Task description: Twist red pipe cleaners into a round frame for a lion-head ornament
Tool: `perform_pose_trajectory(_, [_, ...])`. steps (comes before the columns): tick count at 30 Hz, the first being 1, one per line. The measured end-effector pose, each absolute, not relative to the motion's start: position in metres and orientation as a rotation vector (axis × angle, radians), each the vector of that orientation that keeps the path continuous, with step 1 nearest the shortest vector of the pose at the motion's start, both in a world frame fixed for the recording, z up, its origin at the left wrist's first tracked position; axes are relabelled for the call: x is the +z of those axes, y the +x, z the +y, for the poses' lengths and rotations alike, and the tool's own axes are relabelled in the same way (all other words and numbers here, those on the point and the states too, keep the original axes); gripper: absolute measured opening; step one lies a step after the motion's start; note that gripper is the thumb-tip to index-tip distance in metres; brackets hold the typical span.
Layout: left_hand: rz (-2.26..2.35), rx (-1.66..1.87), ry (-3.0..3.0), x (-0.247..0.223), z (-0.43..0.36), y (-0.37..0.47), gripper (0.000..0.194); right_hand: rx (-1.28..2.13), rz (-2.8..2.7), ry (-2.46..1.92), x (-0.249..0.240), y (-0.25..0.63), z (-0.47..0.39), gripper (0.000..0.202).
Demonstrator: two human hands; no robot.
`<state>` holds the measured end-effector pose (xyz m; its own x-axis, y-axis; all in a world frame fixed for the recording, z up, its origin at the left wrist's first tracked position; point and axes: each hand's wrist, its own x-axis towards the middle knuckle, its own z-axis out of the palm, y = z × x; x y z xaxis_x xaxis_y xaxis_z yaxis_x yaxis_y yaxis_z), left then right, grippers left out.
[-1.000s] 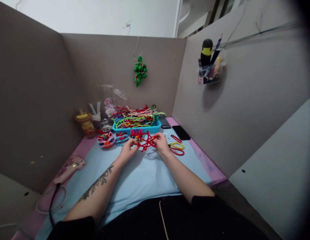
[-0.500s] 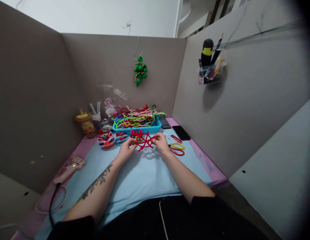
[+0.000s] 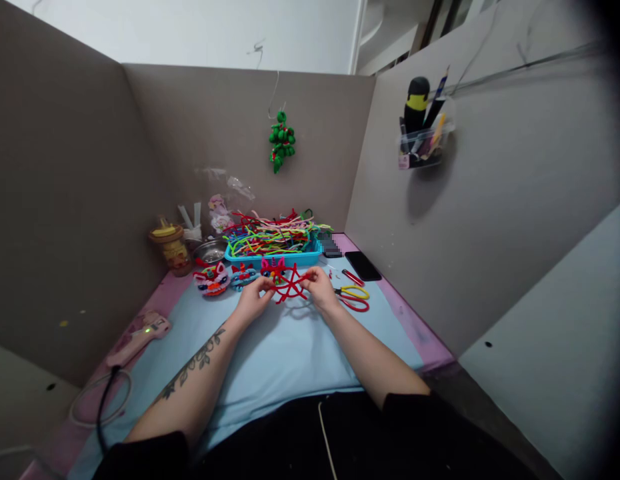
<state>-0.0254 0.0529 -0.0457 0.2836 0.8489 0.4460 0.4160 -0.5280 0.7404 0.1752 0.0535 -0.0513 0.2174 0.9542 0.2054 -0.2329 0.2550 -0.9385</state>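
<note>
Between my two hands a red pipe-cleaner shape (image 3: 291,285), with bent and crossing strands, is held just above the blue cloth (image 3: 290,353). My left hand (image 3: 256,297) pinches its left side with thumb and forefinger. On the opposite side, my right hand (image 3: 320,287) grips it in closed fingertips. Just behind stand fuzzy animal-head figures: a pink and orange one (image 3: 213,280), a blue one (image 3: 243,277) and a magenta one (image 3: 273,269), partly hidden by the red shape. Scissors with yellow and red handles (image 3: 357,293) lie right of my right hand.
A blue tray (image 3: 273,260) heaped with colourful pipe cleaners stands at the back, beside a metal bowl (image 3: 210,252) and a lidded cup (image 3: 174,248). At right lies a phone (image 3: 363,266); at left, a corded pink glue gun (image 3: 140,339). Partition walls enclose the table.
Both hands hold the red shape in nearly the same place. The right hand and the shape have shifted very slightly, and the camera view has moved a little.
</note>
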Motion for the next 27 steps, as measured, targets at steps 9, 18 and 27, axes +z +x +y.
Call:
perform_pose_trajectory(9, [1.119, 1.117, 1.98, -0.026, 0.038, -0.02, 0.015, 1.149, -0.853, -0.962, -0.052, 0.177, 0.055, 0.033])
perform_pose_trajectory(18, [1.135, 1.072, 2.173, -0.025, 0.037, -0.024, 0.012, 1.155, -0.836, -0.981, -0.052, 0.179, 0.056, 0.034])
perform_pose_trajectory(27, [1.142, 1.086, 2.262, -0.028, 0.04, -0.025, 0.011, 1.176, -0.873, -0.964, -0.05, 0.178, 0.053, 0.03])
